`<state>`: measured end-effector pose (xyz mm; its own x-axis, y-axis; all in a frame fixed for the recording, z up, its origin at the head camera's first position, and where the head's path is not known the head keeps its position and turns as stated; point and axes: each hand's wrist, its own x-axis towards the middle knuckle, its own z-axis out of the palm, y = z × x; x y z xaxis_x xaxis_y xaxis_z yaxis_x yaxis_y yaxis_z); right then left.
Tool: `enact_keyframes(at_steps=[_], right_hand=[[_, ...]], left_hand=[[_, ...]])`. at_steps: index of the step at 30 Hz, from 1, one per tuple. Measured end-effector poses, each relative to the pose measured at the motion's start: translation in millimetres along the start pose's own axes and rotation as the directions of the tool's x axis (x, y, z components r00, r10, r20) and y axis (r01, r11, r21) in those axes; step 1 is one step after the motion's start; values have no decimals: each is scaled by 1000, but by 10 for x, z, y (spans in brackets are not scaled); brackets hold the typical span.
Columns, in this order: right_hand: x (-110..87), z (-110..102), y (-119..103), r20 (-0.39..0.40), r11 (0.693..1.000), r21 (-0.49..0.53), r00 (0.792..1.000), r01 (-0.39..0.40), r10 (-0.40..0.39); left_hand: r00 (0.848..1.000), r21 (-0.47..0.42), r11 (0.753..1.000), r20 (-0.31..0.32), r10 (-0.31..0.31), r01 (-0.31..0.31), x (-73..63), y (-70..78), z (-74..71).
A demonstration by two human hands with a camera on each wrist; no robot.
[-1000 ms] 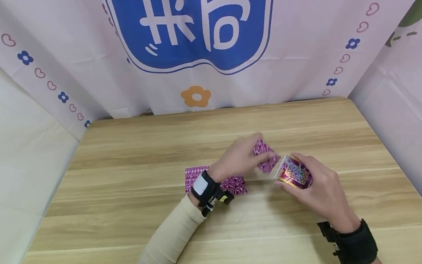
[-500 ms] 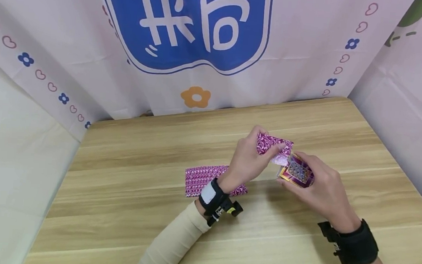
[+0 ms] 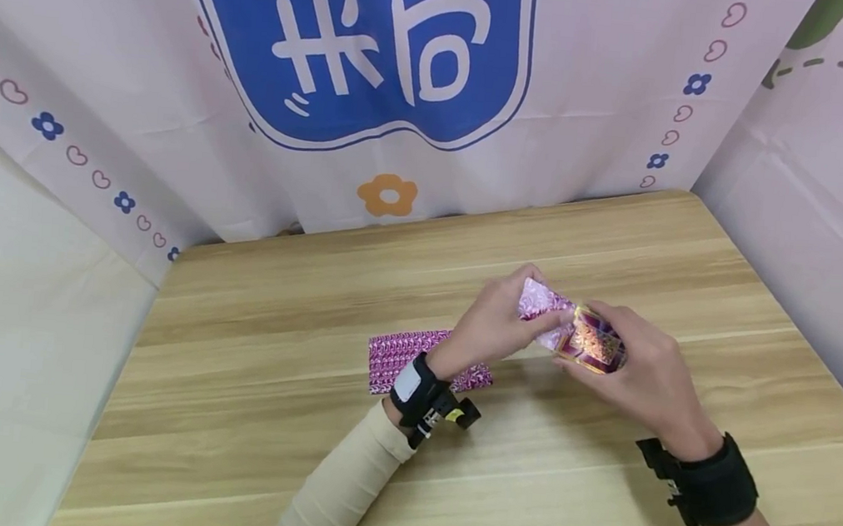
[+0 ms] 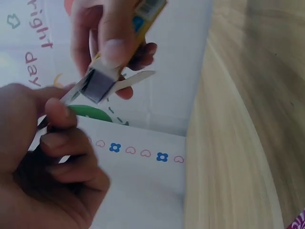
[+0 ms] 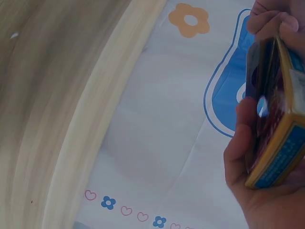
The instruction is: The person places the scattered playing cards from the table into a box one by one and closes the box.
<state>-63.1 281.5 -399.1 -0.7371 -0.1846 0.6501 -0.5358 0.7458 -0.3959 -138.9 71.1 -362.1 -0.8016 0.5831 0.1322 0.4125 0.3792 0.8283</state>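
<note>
My left hand (image 3: 495,324) pinches some purple-and-white patterned playing cards (image 3: 536,296) between thumb and fingers. In my right hand (image 3: 646,362) is a small purple card box (image 3: 593,341) with gold edges and a shiny front panel, gripped between thumb and fingers. The cards' right edge meets the left end of the box. From the left wrist view, that end is open and dark inside, with a pale flap (image 4: 136,82) sticking out beside it. The right wrist view has the box (image 5: 279,138) large, its yellow-and-blue side toward the camera.
More cards with the same purple pattern (image 3: 405,360) lie spread in a row on the wooden table (image 3: 241,431), partly under my left wrist. A white printed cloth (image 3: 587,85) hangs behind the table, and black camera straps circle both wrists.
My left hand has brought the cards right and up, then slightly down, so they now meet the box's open end. The right hand has stayed nearly still with the box.
</note>
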Motion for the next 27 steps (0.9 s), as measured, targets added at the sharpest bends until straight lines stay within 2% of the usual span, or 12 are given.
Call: enact_keyframes(at_steps=[2,5,8,14,17,23,25,27], right_hand=[[-9,4,-2,28,1000,7,1000,9,-10],[-22,10,5,36,1000,3,999,20,-20],[-28,18,18,15,1000,-6,1000,22,-22],[7,21,28,-12,1000,-19,1000,6,-7],[18,17,20,0,1000,-28,1000,3,-3],[3,32,1,11,999,-36,1000,-4,4],[-1,38,-1,3,999,-31,1000,-6,6],[3,41,-4,-7,1000,-28,1000,-6,6]], left_hand=[[998,-13,1000,70,-8,9,1,-11,33],[984,-10,1000,177,-4,6,-5,-30,112],[974,2,1000,226,-5,5,-14,-33,145],[994,14,1000,109,23,-25,0,-26,25],[994,22,999,103,40,-43,5,-28,-23],[987,24,996,131,88,-92,22,-30,-3],[988,17,997,136,68,-71,17,-33,-24],[990,-14,1000,141,27,-25,8,-42,-67]])
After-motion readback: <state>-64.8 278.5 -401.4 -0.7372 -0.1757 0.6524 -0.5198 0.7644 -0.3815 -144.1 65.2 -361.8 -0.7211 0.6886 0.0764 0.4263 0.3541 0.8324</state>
